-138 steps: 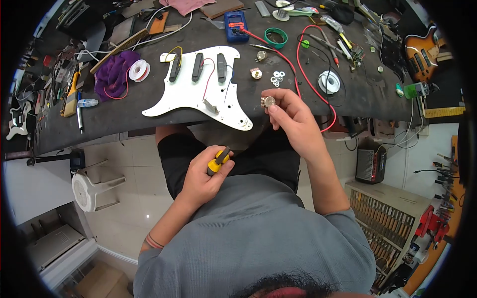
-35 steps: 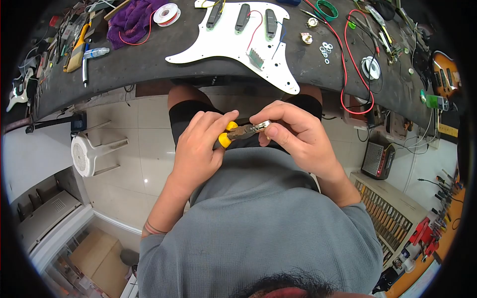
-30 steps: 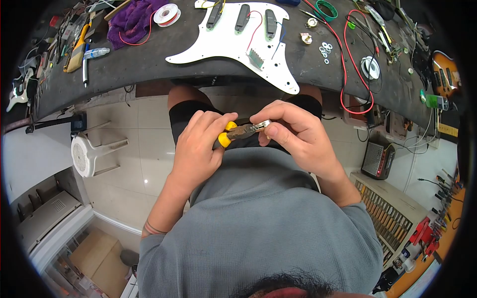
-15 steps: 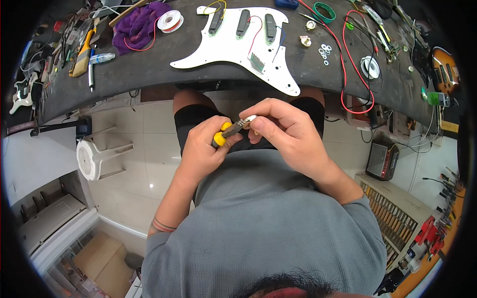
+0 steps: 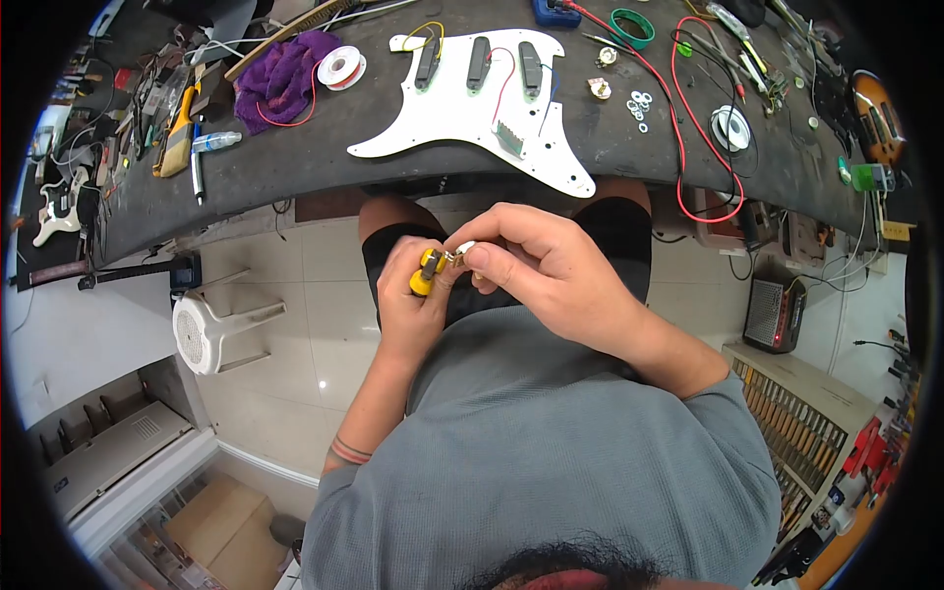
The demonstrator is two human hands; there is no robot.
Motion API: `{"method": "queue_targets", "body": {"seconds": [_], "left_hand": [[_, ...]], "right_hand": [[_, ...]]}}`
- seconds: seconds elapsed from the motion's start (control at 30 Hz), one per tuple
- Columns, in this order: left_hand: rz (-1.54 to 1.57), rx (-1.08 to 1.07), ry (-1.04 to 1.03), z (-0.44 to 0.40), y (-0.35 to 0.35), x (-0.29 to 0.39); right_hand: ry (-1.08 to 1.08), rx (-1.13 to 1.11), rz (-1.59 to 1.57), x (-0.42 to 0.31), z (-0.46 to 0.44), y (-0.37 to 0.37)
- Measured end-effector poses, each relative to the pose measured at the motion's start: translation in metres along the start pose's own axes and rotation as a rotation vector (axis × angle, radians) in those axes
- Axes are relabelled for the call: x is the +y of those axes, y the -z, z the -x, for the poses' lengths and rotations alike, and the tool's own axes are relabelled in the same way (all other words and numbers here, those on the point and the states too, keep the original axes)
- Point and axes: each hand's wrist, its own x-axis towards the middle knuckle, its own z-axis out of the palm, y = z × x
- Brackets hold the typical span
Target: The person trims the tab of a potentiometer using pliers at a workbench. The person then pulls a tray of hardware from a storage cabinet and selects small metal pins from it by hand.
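Note:
Over my lap, my left hand is closed around yellow-handled pliers. The pliers are turned nearly end-on, so their jaws are hard to make out. Close beside them, my right hand pinches a small white and brassy metal part, which resembles a potentiometer. My fingers hide much of it. Both hands are almost touching. Beyond them on the bench lies a white guitar pickguard with three black pickups, loose coloured wires and a small switch.
On the dark workbench lie two potentiometers, several washers, red test leads, wire spools, a purple cloth and a brush. A white stool stands at left; an amplifier at right.
My left hand has turned the pliers, and their jaws, which lay against the small part, now point away from view. My right hand has shifted slightly left, still pinching the part.

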Motion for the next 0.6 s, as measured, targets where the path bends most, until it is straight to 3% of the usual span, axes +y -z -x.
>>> {"method": "queue_targets", "body": {"seconds": [0.07,0.1,0.2,0.33,0.4,0.47,0.57,0.6], "left_hand": [[-0.212,0.062,-0.211,-0.013,0.003,0.005],[-0.181,0.069,-0.208,-0.011,0.005,-0.001],[0.382,0.147,0.232,0.004,0.003,-0.001],[0.381,0.106,0.326,0.000,0.045,0.000],[0.629,0.217,0.142,-0.001,0.076,-0.023],[0.985,0.575,0.193,-0.013,0.116,-0.024],[0.982,0.860,0.224,-0.045,0.123,0.028],[1.020,0.840,0.251,-0.045,0.123,0.030]], "right_hand": [[0.005,-0.002,-0.054,-0.001,0.001,0.002],[0.019,-0.001,-0.098,0.002,0.001,0.003],[0.128,0.026,-0.112,0.009,0.003,0.005],[0.370,0.086,0.217,0.007,0.005,0.015],[0.461,0.103,0.334,0.003,0.005,0.017],[0.516,0.118,0.428,0.000,0.006,0.019],[0.542,0.123,0.504,-0.004,0.006,0.021],[0.541,0.126,0.510,-0.004,0.007,0.020]]}}
